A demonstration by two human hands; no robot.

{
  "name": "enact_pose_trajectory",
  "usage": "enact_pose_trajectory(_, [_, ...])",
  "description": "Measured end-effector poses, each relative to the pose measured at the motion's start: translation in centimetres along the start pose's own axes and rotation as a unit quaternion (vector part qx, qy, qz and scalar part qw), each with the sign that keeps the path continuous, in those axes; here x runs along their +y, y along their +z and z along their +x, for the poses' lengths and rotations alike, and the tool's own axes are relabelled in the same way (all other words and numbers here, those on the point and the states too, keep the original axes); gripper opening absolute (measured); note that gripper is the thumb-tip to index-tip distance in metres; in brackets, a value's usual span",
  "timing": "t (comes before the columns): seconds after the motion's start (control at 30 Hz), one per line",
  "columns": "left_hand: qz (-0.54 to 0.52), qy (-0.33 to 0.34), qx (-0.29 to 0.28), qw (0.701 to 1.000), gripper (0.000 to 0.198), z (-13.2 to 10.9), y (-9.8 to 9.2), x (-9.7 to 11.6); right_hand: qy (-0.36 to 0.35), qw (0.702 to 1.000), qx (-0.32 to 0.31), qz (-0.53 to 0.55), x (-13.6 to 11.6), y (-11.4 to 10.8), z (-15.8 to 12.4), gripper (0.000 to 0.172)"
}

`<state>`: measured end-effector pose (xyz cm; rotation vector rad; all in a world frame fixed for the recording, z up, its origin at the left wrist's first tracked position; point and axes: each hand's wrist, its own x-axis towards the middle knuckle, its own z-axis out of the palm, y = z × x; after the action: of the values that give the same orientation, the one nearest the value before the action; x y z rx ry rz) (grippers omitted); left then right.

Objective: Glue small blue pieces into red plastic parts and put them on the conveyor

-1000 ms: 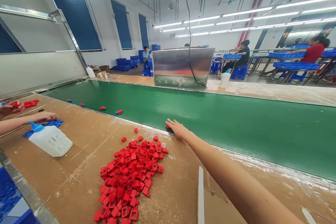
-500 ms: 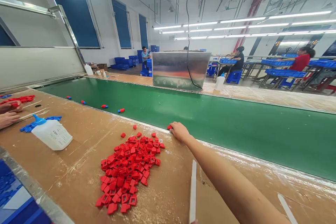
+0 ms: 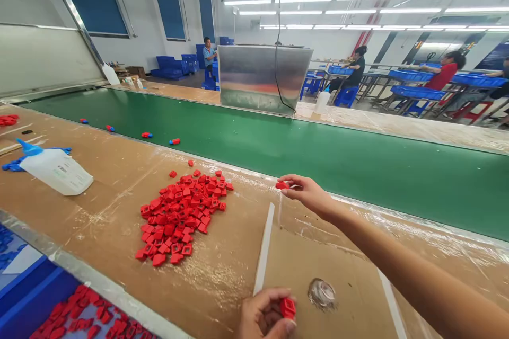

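My right hand (image 3: 306, 194) is raised over the bench edge, pinching a small red plastic part (image 3: 282, 185) between thumb and fingers. At the bottom of the view, my left hand (image 3: 262, 315) holds a square red plastic part (image 3: 287, 307) with a hollow centre. A heap of similar red parts (image 3: 178, 217) lies on the cardboard-covered bench (image 3: 234, 270), left of both hands. A white plastic strip (image 3: 264, 249) lies on the cardboard between the heap and my right hand.
A green conveyor belt (image 3: 318, 161) runs behind the bench, carrying several small red-and-blue pieces (image 3: 146, 135). A white bottle with a blue nozzle (image 3: 55, 172) lies at left. A blue bin (image 3: 35, 288) holding red parts sits at the lower left. Co-workers sit at far tables.
My right hand has lifted off the belt edge with a red part. My left hand has entered the view holding another. The hands at the left edge have gone from view.
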<state>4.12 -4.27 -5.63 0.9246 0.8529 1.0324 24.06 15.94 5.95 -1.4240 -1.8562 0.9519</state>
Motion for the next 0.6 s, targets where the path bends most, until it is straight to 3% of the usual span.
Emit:
enact_pose_trajectory(0.13, [0.006,0.009,-0.014,1.0,0.045,-0.3,1.9,0.5,0.017,0.992,0.032,0.122,-0.5,-2.7,-10.3,0.039])
enact_pose_trajectory(0.27, [0.042,0.006,-0.023,0.999,0.035,-0.6,2.5,1.9,0.079,0.975,0.126,0.164,0.4,-2.7,-17.6,0.039])
enact_pose_trajectory(0.4, [0.097,0.003,-0.049,0.994,0.031,-0.8,2.5,3.0,0.074,0.981,0.143,0.106,2.2,-1.2,-21.4,0.037])
enact_pose_trajectory(0.5, [0.1,0.001,-0.052,0.994,0.032,-0.9,2.5,3.3,-0.004,0.987,0.156,-0.036,2.9,-0.2,-22.7,0.026])
enact_pose_trajectory(0.6, [0.104,-0.004,-0.06,0.993,0.032,-0.8,2.6,3.1,-0.079,0.975,0.163,-0.133,2.9,0.5,-23.2,0.017])
